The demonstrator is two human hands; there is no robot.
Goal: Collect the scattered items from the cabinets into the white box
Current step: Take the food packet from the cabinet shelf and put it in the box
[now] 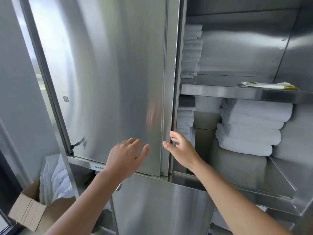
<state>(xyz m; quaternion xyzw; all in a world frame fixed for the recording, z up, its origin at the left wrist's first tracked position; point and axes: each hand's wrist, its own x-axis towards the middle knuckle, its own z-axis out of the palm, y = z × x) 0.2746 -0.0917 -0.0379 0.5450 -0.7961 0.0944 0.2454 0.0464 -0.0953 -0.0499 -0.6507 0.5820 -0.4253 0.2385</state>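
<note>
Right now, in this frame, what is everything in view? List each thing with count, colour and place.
cabinet door: one, steel grey, centre, covering the cabinet's left half
shelf: one, steel grey, across the open right half
packet: one, white and yellow, flat on that shelf, right end
folded towels: one stack, white, under the shelf, right
towel piles: two, white, partly hidden by the door edge, one above and one below the shelf
cardboard box: one, brown, bottom left
linen: white, heaped in the box
left hand: open, before the door front
right hand: fingers straight, at the door's right edge
</note>
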